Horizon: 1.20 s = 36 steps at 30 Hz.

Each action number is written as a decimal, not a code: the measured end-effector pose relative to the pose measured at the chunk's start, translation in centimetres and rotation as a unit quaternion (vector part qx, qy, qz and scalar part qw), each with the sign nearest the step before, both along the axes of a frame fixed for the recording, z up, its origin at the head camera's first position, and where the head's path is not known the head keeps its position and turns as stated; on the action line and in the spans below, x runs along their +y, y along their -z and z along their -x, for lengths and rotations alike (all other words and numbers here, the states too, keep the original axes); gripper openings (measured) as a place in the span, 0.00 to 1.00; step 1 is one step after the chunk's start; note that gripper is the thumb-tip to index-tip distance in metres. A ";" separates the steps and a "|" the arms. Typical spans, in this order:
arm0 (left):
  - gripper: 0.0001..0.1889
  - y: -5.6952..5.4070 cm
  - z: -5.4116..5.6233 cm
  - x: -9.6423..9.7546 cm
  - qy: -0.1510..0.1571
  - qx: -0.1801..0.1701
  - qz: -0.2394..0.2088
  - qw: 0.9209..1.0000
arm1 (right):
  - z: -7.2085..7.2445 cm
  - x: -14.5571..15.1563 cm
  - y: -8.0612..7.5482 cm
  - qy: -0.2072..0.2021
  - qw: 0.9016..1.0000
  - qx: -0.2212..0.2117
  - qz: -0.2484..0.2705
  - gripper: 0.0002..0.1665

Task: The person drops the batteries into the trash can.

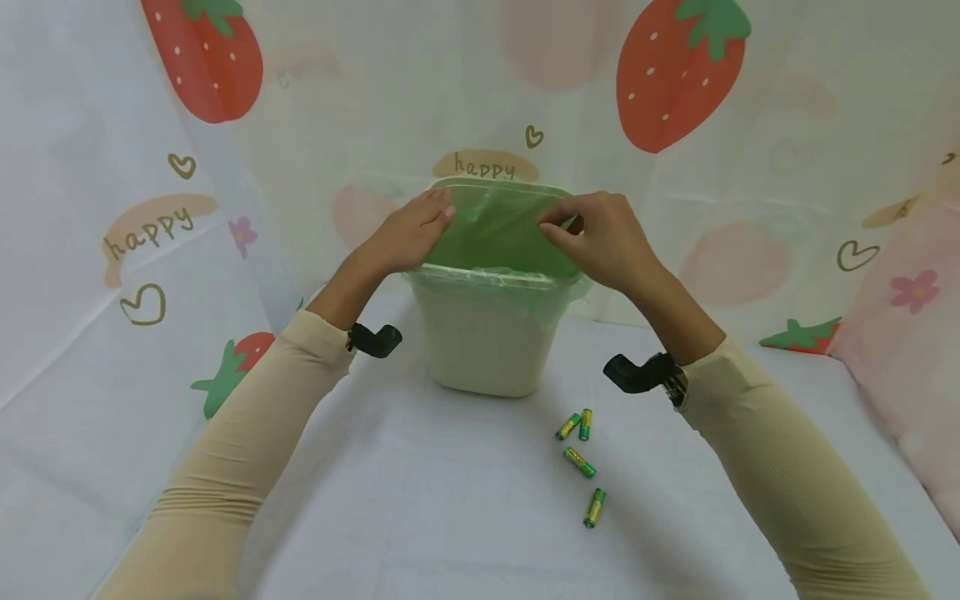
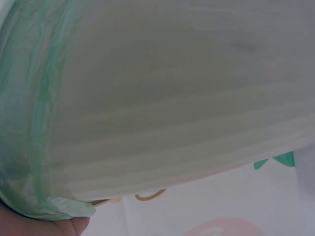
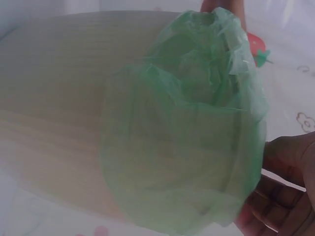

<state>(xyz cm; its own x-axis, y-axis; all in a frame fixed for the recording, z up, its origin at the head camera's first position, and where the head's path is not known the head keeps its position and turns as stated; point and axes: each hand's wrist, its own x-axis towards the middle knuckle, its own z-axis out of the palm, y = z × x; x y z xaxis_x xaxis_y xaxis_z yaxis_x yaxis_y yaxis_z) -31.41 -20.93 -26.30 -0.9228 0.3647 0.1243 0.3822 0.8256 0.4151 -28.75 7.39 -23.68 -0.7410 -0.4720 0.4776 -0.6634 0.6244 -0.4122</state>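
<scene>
A pale bin (image 1: 487, 333) stands upright, lined with a thin green plastic bag (image 1: 495, 225) folded over its rim. My left hand (image 1: 416, 225) lies over the left rim, fingers fairly straight on the bag; in the left wrist view part of that hand (image 2: 39, 223) shows beneath the bag's loose edge. At the right rim, my right hand (image 1: 603, 237) curls thumb and fingers at the bag. The right wrist view shows the fingers of that hand (image 3: 295, 196) partly behind the crumpled overhang (image 3: 187, 152).
Several green and yellow batteries (image 1: 580, 462) lie on the white cloth (image 1: 420, 500), in front of the bin to the right. Behind the bin hangs a curtain (image 1: 420, 92) printed with strawberries. A pink cloth (image 1: 911, 367) is at the far right.
</scene>
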 end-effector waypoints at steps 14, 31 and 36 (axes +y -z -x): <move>0.32 0.1 0.0 -0.2 -0.003 0.002 -0.016 1.000 | -2.7 1.8 0.7 -0.017 0.999 0.031 0.039 0.08; 0.32 0.1 0.0 0.0 -0.001 -0.003 -0.014 1.000 | -7.1 5.0 3.8 -0.025 0.993 0.083 0.085 0.04; 0.32 0.0 0.1 0.0 -0.001 -0.002 -0.013 1.000 | -7.9 5.3 4.7 -0.031 0.993 0.072 0.088 0.05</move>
<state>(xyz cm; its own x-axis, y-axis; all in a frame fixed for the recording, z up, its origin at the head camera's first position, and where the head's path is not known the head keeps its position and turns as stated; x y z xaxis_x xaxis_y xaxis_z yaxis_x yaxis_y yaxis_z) -31.48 -20.88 -26.34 -0.9236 0.3604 0.1305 0.3798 0.8150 0.4376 -20.86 12.66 -28.42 -0.6315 -0.4135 0.6559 -0.7579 0.5077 -0.4097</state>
